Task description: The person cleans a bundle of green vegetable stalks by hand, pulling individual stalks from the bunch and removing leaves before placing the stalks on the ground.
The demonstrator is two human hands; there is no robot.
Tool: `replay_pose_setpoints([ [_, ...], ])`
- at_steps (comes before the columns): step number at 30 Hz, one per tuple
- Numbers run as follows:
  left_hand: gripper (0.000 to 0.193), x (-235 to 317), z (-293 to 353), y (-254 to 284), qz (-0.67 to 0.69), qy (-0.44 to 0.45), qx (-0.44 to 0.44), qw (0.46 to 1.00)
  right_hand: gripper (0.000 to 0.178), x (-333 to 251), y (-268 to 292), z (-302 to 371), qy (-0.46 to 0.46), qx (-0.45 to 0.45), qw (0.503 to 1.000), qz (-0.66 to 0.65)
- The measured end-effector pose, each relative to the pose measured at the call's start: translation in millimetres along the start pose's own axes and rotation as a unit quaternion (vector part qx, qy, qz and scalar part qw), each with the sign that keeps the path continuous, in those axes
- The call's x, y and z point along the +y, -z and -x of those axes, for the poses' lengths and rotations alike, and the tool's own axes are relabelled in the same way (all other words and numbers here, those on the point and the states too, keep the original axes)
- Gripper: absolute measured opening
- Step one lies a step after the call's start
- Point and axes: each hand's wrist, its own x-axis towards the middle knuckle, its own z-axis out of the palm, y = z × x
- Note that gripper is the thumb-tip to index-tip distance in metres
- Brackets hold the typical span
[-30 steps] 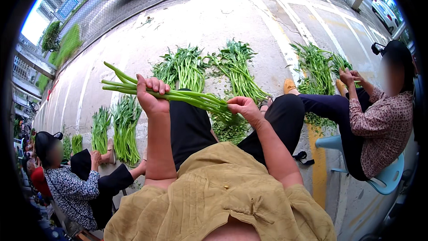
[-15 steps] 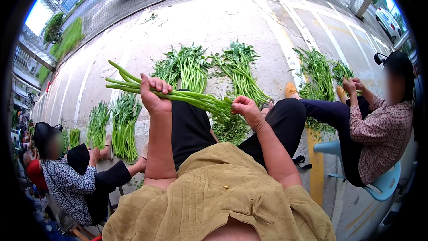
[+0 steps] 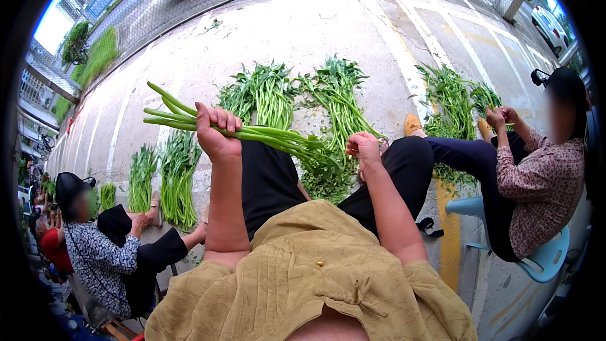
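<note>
The left hand (image 3: 218,134) wraps its grip around a bunch of smooth, slender green stems (image 3: 271,137), slanting above dark cloth trousers (image 3: 268,180), bare ends to the left. Near the bunch's other end, the right hand (image 3: 364,148) hangs apart from it with fingers curled in, and from where I stand I can't tell whether that grip pinches anything. Beyond them, long, ruffled leafy bundles (image 3: 273,104) lie on rough, pale concrete (image 3: 278,28).
</note>
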Motion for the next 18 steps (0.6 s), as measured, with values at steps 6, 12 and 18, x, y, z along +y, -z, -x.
replay_pose_setpoints([
  [6, 0.045, -14.7, 0.9, -9.7, -0.007, 0.048, -0.065, 0.997, 0.049, -9.1, -7.7, 1.4, 0.262, -0.05, 0.905, 0.33],
  [12, 0.044, -49.2, 1.4, -40.0, -0.061, 0.167, -0.263, 0.948, 0.068, -79.6, -57.7, 45.1, 0.182, -0.335, 0.87, 0.314],
  [18, 0.042, -87.4, 11.6, -70.0, -0.091, 0.284, -0.397, 0.868, 0.041, -60.0, -71.5, 34.6, 0.025, -0.478, 0.855, 0.201],
])
